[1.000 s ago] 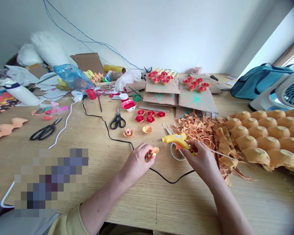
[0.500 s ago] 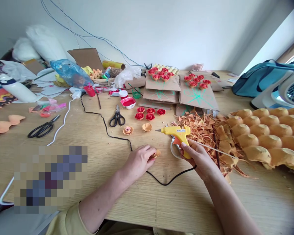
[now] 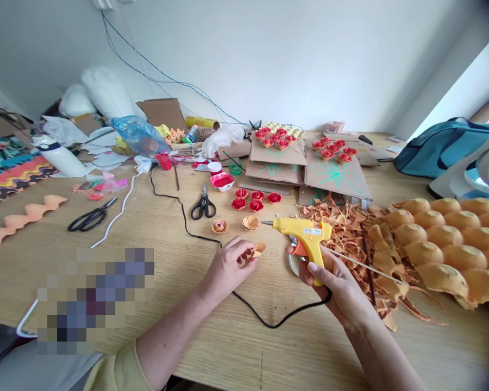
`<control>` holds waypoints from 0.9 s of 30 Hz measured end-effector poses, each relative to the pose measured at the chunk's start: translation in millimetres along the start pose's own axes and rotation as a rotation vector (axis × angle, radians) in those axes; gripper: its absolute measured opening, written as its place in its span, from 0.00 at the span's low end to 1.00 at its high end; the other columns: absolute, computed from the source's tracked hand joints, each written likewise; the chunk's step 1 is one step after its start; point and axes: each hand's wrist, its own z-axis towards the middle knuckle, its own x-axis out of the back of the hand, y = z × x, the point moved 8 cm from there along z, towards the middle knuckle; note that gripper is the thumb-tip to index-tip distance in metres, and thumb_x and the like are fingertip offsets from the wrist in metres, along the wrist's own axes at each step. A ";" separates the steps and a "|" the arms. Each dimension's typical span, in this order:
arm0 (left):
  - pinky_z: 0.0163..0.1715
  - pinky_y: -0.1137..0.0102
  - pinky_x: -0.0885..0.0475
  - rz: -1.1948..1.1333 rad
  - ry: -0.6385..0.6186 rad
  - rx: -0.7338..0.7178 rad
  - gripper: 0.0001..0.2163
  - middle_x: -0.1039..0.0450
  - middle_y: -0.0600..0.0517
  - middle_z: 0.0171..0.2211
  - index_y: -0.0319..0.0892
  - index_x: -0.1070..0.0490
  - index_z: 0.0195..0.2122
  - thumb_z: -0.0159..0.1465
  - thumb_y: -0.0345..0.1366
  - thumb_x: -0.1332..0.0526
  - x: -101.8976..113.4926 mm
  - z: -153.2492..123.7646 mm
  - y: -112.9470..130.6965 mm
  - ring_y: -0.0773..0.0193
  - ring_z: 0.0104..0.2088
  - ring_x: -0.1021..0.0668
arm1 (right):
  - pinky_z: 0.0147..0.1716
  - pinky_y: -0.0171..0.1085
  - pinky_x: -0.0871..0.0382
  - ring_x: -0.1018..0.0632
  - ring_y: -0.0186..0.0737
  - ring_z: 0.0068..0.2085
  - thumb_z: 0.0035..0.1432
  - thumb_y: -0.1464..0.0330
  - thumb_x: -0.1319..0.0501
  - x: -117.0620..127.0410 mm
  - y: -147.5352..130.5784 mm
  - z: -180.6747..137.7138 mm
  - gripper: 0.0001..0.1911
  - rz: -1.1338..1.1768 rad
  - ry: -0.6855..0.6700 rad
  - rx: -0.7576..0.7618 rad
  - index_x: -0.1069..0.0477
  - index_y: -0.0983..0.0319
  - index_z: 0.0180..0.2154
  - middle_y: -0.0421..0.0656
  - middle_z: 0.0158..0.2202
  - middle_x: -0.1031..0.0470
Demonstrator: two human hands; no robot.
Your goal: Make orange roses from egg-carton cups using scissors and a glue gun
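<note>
My right hand (image 3: pixel 334 277) is wrapped round the handle of a yellow glue gun (image 3: pixel 309 233), its nozzle pointing left. A clear glue stick (image 3: pixel 362 263) sticks out behind it, and a black cord (image 3: pixel 269 325) loops below. Between the thumb and fingers of my left hand (image 3: pixel 233 263) is a small orange egg-carton cup (image 3: pixel 258 250), partly hidden by the fingers. Just beyond stand two unpainted carton flowers, an open cup (image 3: pixel 250 222) and one with a curled centre (image 3: pixel 220 226). Several red painted flowers (image 3: pixel 256 205) sit farther back.
Black-handled scissors (image 3: pixel 204 207) lie left of the flowers, another pair (image 3: pixel 93 215) farther left. Red paint fills a bowl (image 3: pixel 222 182). Carton scraps (image 3: pixel 342 228) and an orange egg tray (image 3: pixel 444 239) occupy the right. Cardboard sheets (image 3: pixel 336 176) with red flowers stand at the back.
The view has shifted, so the table things appear lower and farther right. The glue gun stays in my right hand; the fingers of my left hand have loosened round the cup, showing more of it.
</note>
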 end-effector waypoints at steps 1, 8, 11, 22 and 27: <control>0.31 0.74 0.30 -0.008 0.062 -0.011 0.07 0.29 0.53 0.32 0.41 0.28 0.38 0.62 0.24 0.38 7.4 1.4 0.7 0.68 0.30 0.26 | 0.29 0.35 0.43 0.38 0.35 0.28 0.59 0.56 0.35 -2.1 -0.6 -1.3 0.18 -0.040 -0.019 0.009 0.26 0.59 0.48 0.39 0.30 0.31; 0.35 0.73 0.28 0.004 0.285 -0.077 0.08 0.27 0.52 0.33 0.40 0.27 0.41 0.61 0.24 0.37 36.6 2.8 10.1 0.68 0.30 0.26 | 0.27 0.38 0.44 0.39 0.38 0.26 0.68 0.48 0.52 -2.7 10.4 -10.9 0.25 -0.303 -0.031 -0.077 0.26 0.59 0.42 0.40 0.25 0.33; 0.35 0.73 0.28 -0.009 0.293 -0.074 0.09 0.27 0.52 0.32 0.41 0.27 0.41 0.61 0.23 0.37 38.9 2.9 12.4 0.68 0.31 0.25 | 0.28 0.38 0.44 0.39 0.37 0.27 0.69 0.50 0.53 -2.4 12.4 -11.1 0.25 -0.352 -0.046 -0.061 0.26 0.59 0.44 0.40 0.26 0.34; 0.35 0.73 0.26 -0.050 0.307 -0.070 0.09 0.25 0.51 0.33 0.41 0.27 0.41 0.60 0.23 0.37 41.0 1.3 16.8 0.68 0.31 0.24 | 0.30 0.38 0.46 0.37 0.39 0.29 0.70 0.53 0.52 4.8 20.5 -8.7 0.21 -0.357 -0.050 0.001 0.28 0.59 0.43 0.39 0.26 0.34; 0.36 0.71 0.26 -0.061 0.284 -0.049 0.09 0.25 0.51 0.34 0.42 0.27 0.41 0.61 0.24 0.37 39.1 1.4 14.7 0.67 0.32 0.24 | 0.31 0.38 0.43 0.36 0.40 0.29 0.69 0.52 0.51 3.6 14.7 -8.8 0.22 -0.445 -0.043 0.029 0.29 0.58 0.32 0.40 0.25 0.34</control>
